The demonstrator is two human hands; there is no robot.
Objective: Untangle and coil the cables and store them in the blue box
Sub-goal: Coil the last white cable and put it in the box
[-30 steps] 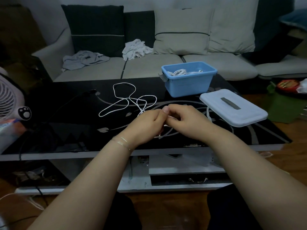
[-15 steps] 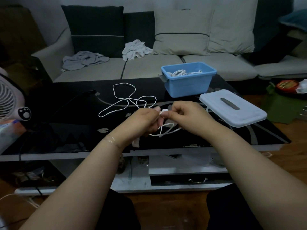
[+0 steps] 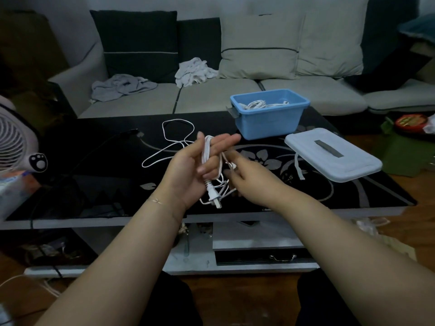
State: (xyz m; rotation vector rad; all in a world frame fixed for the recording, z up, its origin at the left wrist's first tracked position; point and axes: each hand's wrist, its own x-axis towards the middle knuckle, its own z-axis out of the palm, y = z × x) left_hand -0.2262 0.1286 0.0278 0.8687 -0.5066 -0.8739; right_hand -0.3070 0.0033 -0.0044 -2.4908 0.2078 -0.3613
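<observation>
White cable [image 3: 207, 156] looped over spread left hand [image 3: 195, 170], right hand [image 3: 244, 175] pinching it

Home living room. Grey sectional sofa [image 3: 211, 97] runs across 12 o'clock, dark and light cushions [image 3: 259, 45] along its back, crumpled clothes [image 3: 122, 85] on the seat. Black glass coffee table [image 3: 94, 184] with floral print at centre, drawer unit [image 3: 259, 252] under it. Pedestal fan [image 3: 14, 142] at 9 o'clock. Wood floor [image 3: 400, 222] at 3 o'clock.
</observation>
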